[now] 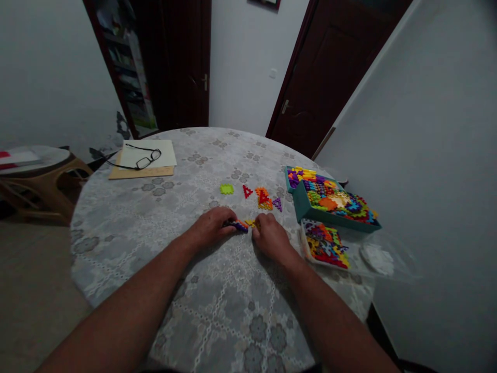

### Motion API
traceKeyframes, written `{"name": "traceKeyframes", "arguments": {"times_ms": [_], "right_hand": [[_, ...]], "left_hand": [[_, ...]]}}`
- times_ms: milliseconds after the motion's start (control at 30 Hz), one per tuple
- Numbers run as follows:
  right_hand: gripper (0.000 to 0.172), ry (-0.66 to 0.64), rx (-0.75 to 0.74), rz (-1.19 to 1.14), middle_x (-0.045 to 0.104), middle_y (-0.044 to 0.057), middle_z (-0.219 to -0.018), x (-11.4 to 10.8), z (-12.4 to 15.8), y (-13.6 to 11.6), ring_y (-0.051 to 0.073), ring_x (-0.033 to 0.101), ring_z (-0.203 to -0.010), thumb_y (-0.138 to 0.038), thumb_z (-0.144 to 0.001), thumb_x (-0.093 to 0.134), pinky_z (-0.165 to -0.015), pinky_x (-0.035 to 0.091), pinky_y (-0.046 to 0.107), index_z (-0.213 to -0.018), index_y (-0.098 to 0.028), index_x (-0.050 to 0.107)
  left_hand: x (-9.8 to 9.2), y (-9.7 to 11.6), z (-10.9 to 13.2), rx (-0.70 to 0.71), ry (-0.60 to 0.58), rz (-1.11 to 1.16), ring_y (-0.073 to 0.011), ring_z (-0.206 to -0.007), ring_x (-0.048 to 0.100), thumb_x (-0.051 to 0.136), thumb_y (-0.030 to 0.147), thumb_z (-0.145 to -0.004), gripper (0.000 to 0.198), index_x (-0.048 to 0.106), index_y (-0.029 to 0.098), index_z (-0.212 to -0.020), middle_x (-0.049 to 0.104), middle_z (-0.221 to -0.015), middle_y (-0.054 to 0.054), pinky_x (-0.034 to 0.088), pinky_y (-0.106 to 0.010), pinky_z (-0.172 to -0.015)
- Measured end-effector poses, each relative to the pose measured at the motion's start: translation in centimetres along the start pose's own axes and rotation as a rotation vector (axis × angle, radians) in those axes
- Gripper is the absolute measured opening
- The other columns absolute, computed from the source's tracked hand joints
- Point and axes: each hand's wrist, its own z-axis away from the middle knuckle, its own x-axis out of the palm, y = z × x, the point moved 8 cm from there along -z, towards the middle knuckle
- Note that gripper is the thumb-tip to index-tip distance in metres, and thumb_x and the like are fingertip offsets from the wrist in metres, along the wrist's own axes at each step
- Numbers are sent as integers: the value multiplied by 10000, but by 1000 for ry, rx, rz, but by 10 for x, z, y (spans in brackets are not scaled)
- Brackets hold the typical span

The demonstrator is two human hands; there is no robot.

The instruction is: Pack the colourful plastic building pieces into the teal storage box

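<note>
Low over the table, my left hand (213,226) is closed on a small joined assembly of interlocking plastic pieces (240,226), purple and orange where it shows. Part of it is covered by my fingers. Beside it, my right hand (271,235) pinches a yellow interlocking piece (250,223), and its tip is close to the assembly; I cannot tell whether they touch. Just beyond my hands lie a lime green square piece (227,189), a red triangle piece (247,191), several orange pieces (265,203) with red on top, and a purple triangle piece (277,204).
Right of my hands stand a teal box (306,207) heaped with colourful pieces, its teal lid (289,181) also filled, and a clear tub (306,248) of pieces. Eyeglasses (143,163) rest on papers (166,150) at the far left of the round table (202,321).
</note>
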Motion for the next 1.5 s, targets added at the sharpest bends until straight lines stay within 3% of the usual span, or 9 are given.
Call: {"name": "traceKeyframes", "arguments": {"times_ms": [200, 367, 633, 800, 933, 1033, 1167, 1300, 1500], "right_hand": [[505, 117, -107, -308, 679, 111, -1304, 1, -8, 2, 226, 665, -1177, -134, -950, 674, -1054, 500, 320, -1450, -198, 636], [293, 161, -282, -470, 725, 65, -1058, 7, -14, -7, 217, 683, -1024, -71, -920, 665, -977, 529, 326, -1154, -201, 784], [337, 243, -444, -595, 766, 66, -1071, 5, -8, -17, 218, 710, -1015, -54, -916, 598, -974, 556, 352, -1147, -208, 790], [339, 289, -418, -645, 779, 65, -1134, 7, -19, -13, 220, 724, -1074, -111, -936, 571, -1030, 573, 369, -1182, -218, 779], [439, 469, -282, -423, 704, 154, -1363, -4, -42, 4, 281, 623, -1344, -119, -932, 546, -1203, 491, 454, -1327, -174, 730], [502, 410, -74, -205, 606, 203, -1528, -6, -67, 20, 310, 555, -1441, -186, -987, 550, -1216, 470, 463, -1480, -145, 636], [478, 233, 115, -15, 654, 209, -1461, -4, -88, 30, 313, 667, -1288, -321, -1069, 538, -1089, 527, 415, -1508, -147, 614], [394, 184, 60, 49, 705, 188, -1371, -2, -86, 21, 305, 696, -1234, -319, -1051, 575, -1070, 516, 394, -1393, -160, 689], [336, 142, -235, -134, 745, 136, -1303, 7, -53, -1, 266, 690, -1233, -248, -973, 658, -1101, 503, 357, -1293, -175, 727]], "left_hand": [[4, 0, 0, 3, -26, -18, -240, -972, 672, 729, 367, -962, 160, 762, 247, -1063, 760, -1040, -53, 497, -363, -903], [3, 0, 0, 15, 11, -31, -229, -946, 671, 725, 373, -978, 177, 753, 230, -1079, 742, -1019, -52, 505, -359, -893], [3, -4, 2, 2, 66, 49, -235, -1025, 700, 745, 337, -966, 302, 714, 249, -1253, 749, -1152, -66, 535, -367, -936], [7, -3, 2, 74, 35, 2, -249, -1075, 680, 717, 331, -989, 226, 743, 256, -1201, 735, -1127, -62, 514, -393, -986], [7, -4, 0, 58, 42, -34, -239, -990, 657, 734, 360, -974, 175, 743, 238, -1099, 720, -1048, -53, 500, -378, -928], [6, -4, 0, 51, 46, -34, -237, -964, 649, 743, 366, -964, 188, 734, 232, -1097, 721, -1031, -52, 487, -368, -895], [5, -3, 0, 44, 25, -20, -241, -944, 651, 752, 362, -960, 179, 741, 227, -1075, 725, -997, -52, 475, -364, -873], [6, -3, 0, 34, 10, -29, -241, -941, 650, 750, 357, -959, 178, 743, 228, -1081, 733, -1008, -58, 472, -367, -869], [9, -4, 0, 24, -10, -62, -241, -966, 656, 740, 373, -961, 203, 748, 228, -1103, 737, -1030, -58, 477, -359, -888]]}}
